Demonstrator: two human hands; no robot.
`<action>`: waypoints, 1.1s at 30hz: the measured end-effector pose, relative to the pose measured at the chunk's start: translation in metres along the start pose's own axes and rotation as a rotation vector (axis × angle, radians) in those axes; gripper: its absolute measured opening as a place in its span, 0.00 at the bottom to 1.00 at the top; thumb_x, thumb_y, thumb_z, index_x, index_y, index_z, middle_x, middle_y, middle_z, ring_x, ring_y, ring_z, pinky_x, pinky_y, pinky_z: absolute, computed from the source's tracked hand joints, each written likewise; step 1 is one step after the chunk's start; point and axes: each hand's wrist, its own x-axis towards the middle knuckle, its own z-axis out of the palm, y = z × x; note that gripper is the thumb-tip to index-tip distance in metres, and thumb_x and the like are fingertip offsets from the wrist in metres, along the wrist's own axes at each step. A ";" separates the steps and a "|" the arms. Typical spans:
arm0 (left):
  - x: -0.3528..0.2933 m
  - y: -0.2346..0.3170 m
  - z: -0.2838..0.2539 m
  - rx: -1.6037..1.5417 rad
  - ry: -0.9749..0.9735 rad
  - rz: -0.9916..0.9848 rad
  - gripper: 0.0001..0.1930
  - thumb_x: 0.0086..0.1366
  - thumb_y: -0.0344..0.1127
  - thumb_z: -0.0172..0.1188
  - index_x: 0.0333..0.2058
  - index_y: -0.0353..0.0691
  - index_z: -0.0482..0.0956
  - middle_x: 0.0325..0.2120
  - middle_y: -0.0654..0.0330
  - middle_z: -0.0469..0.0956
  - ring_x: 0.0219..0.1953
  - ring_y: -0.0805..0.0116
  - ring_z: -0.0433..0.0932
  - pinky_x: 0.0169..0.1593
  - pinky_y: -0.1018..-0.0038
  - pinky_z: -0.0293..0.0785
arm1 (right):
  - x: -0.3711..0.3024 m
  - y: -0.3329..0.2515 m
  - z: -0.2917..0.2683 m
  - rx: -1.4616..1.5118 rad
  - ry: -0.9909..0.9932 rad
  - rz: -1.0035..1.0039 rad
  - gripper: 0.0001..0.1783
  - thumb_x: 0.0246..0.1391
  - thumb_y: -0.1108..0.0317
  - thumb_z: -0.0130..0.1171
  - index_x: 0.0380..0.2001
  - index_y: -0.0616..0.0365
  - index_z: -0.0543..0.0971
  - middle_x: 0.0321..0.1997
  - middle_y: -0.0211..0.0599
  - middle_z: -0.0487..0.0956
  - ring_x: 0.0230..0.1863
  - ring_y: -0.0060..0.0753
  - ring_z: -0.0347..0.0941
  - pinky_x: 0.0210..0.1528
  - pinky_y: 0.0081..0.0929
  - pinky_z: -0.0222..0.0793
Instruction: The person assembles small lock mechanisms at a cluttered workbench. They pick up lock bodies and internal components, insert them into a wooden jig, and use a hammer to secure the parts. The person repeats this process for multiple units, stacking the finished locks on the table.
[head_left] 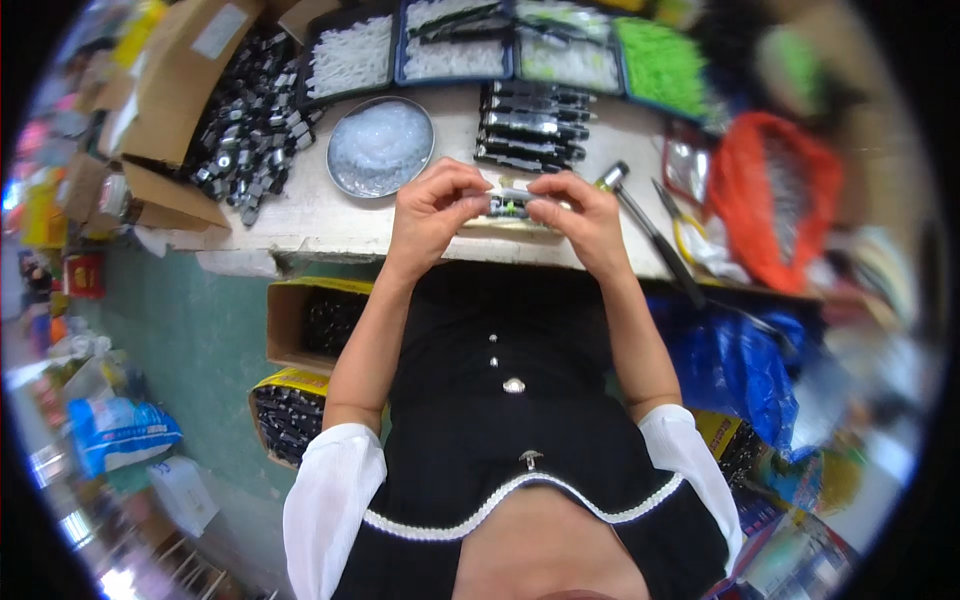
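At the near edge of the white worktop (300, 205), my left hand (433, 212) and my right hand (585, 215) face each other. Between their pinched fingertips is a small dark part with green and clear-looking bits (509, 206); its exact kind cannot be made out. Each hand grips one end of it, and my fingers cover those ends. Just beyond lies a row of several black, pen-like pieces with silvery middles (532, 128). To the left of them sits a round metal dish (335, 172) heaped with small translucent pieces.
Trays of white pieces (350, 58) and green pieces (660, 65) line the back. At left, a cardboard box (185, 75) spills black-and-silver parts (255, 130). A hammer (655, 240), a yellow-handled tool (683, 222) and a red plastic bag (737, 185) lie right.
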 end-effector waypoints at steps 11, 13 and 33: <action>-0.004 0.004 0.013 0.351 -0.058 0.380 0.08 0.48 0.18 0.58 0.28 0.34 0.77 0.27 0.57 0.75 0.29 0.65 0.75 0.31 0.76 0.70 | -0.002 0.002 -0.011 0.248 -0.175 0.274 0.10 0.49 0.71 0.59 0.35 0.62 0.76 0.25 0.27 0.74 0.24 0.16 0.68 0.28 0.13 0.65; -0.006 0.002 0.015 0.415 -0.051 0.401 0.09 0.48 0.17 0.59 0.29 0.34 0.77 0.27 0.57 0.76 0.31 0.66 0.76 0.33 0.77 0.70 | -0.005 0.006 -0.013 0.216 -0.178 0.277 0.09 0.51 0.70 0.57 0.35 0.62 0.76 0.24 0.26 0.73 0.23 0.14 0.68 0.26 0.12 0.65; -0.012 -0.036 0.020 0.734 0.069 0.238 0.14 0.43 0.30 0.65 0.33 0.42 0.79 0.36 0.64 0.74 0.45 0.65 0.67 0.47 0.70 0.56 | -0.017 0.023 -0.049 0.021 -0.023 0.350 0.06 0.53 0.70 0.53 0.32 0.62 0.75 0.20 0.28 0.73 0.15 0.11 0.63 0.17 0.09 0.59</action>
